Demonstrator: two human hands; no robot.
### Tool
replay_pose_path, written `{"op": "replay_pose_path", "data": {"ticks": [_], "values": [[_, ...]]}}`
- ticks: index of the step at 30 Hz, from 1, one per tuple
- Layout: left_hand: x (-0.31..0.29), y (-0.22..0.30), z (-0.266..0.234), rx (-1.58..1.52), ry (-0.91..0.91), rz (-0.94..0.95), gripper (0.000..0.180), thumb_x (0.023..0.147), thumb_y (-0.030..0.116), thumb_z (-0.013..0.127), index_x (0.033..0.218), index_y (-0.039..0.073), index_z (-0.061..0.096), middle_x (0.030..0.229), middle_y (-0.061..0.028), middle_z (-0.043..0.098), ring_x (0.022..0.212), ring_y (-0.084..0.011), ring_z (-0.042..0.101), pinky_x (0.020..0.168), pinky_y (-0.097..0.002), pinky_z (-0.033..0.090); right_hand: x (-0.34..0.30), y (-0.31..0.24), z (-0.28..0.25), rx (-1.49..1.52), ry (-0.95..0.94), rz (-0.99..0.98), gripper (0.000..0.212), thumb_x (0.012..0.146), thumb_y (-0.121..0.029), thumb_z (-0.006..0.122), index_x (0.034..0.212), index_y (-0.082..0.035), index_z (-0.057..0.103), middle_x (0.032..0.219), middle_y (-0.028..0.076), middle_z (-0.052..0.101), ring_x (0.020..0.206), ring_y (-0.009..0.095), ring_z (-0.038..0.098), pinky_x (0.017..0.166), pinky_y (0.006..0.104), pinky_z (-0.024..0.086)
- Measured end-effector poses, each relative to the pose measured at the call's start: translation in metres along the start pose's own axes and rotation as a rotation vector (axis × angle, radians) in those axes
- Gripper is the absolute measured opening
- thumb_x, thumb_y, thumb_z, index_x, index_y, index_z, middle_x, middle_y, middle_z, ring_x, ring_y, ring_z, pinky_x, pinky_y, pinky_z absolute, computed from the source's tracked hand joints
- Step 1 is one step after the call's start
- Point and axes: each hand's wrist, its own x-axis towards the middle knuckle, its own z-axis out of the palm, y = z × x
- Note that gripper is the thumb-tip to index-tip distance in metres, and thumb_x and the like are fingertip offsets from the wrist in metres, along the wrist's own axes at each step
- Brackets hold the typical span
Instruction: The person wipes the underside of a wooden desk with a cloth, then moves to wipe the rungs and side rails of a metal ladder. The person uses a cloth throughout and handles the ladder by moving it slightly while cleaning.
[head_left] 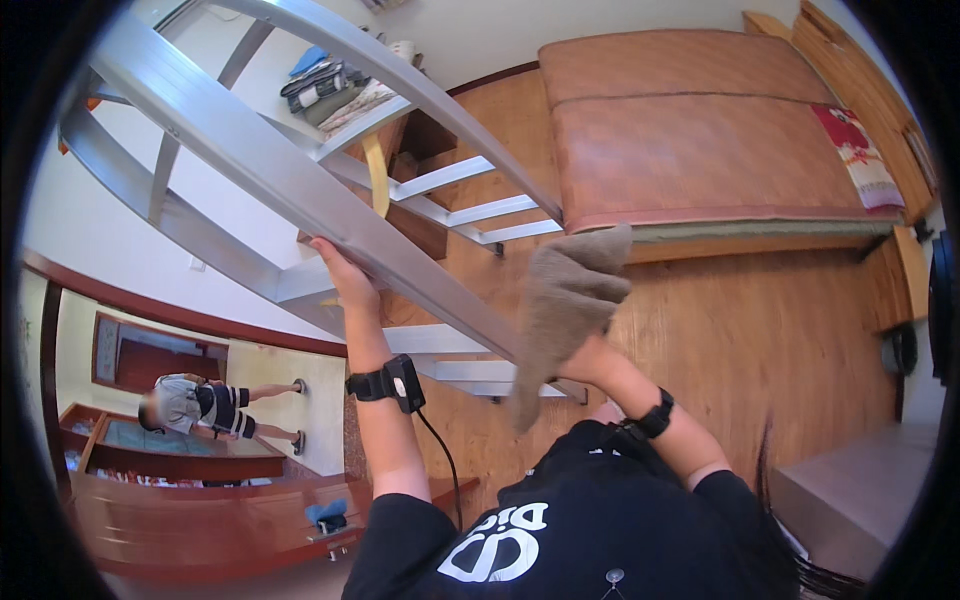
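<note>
A silver metal stepladder (270, 170) stands open and slants across the left and middle of the view. My left hand (348, 278) is closed on the lower edge of its near side rail, with part of the fingers behind the metal. A brown-grey cloth (572, 285) drapes over my right hand (590, 358) and hides most of the fingers. The cloth lies against the near rail toward its lower end. A yellow strap (376, 175) hangs between the ladder's two sides.
A bed (690, 140) with a brown mat fills the far right. Folded bedding (325, 90) lies on a stand behind the ladder. A reddish-brown door (200, 525) stands at the lower left, and a person (205, 405) is beyond the doorway. A grey box-shaped piece (860, 490) is at the lower right.
</note>
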Motion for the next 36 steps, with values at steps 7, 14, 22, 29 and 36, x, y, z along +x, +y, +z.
{"op": "replay_pose_path", "data": {"ticks": [7, 14, 22, 29, 36], "values": [[-0.001, 0.007, 0.004, -0.067, -0.092, -0.042, 0.060, 0.098, 0.049, 0.026, 0.136, 0.004, 0.034, 0.133, -0.0083, 0.044, 0.120, -0.0229, 0.044, 0.101, -0.0367, 0.035, 0.135, -0.004, 0.098, 0.101, 0.131, -0.181, 0.057, 0.074, -0.033, 0.071, 0.120, -0.006, 0.051, 0.120, 0.016, 0.052, 0.116, 0.035, 0.046, 0.099, 0.0460, 0.034], [-0.009, 0.005, -0.034, -0.042, -0.094, -0.090, 0.058, 0.099, 0.046, 0.028, 0.138, 0.003, 0.032, 0.134, -0.0100, 0.044, 0.122, -0.0225, 0.043, 0.103, -0.0368, 0.034, 0.245, -0.082, 0.094, -0.106, 0.103, -0.632, 0.047, 0.084, -0.026, 0.056, 0.121, 0.001, 0.049, 0.125, 0.023, 0.046, 0.118, 0.038, 0.044, 0.101, 0.0465, 0.033], [0.008, -0.003, -0.015, -0.106, -0.066, -0.184, 0.046, 0.099, 0.034, 0.031, 0.129, 0.003, 0.046, 0.126, -0.0074, 0.054, 0.118, -0.0206, 0.048, 0.101, -0.0355, 0.036, 0.429, -0.221, 0.025, 0.017, 0.093, -0.608, 0.035, 0.087, -0.032, 0.049, 0.089, 0.000, 0.065, 0.075, 0.021, 0.062, 0.071, 0.039, 0.061, 0.070, 0.0424, 0.050], [-0.011, -0.010, -0.022, 0.016, 0.120, -0.122, 0.042, 0.100, 0.028, 0.026, 0.116, 0.001, 0.053, 0.107, -0.0051, 0.059, 0.099, -0.0146, 0.054, 0.091, -0.0296, 0.040, 0.343, -0.140, 0.077, 0.000, 0.317, -0.822, 0.027, 0.088, -0.024, 0.050, 0.104, -0.005, 0.061, 0.112, 0.021, 0.055, 0.106, 0.039, 0.050, 0.094, 0.0442, 0.038], [-0.009, -0.018, -0.007, 0.266, 0.302, 0.164, 0.046, 0.100, 0.035, 0.029, 0.103, 0.000, 0.058, 0.091, -0.0068, 0.062, 0.081, -0.0153, 0.057, 0.074, -0.0305, 0.045, 0.419, -0.220, 0.036, -0.003, -0.022, -0.697, 0.030, 0.090, -0.023, 0.044, 0.098, 0.001, 0.061, 0.098, 0.025, 0.059, 0.093, 0.039, 0.058, 0.086, 0.0483, 0.043]]}}
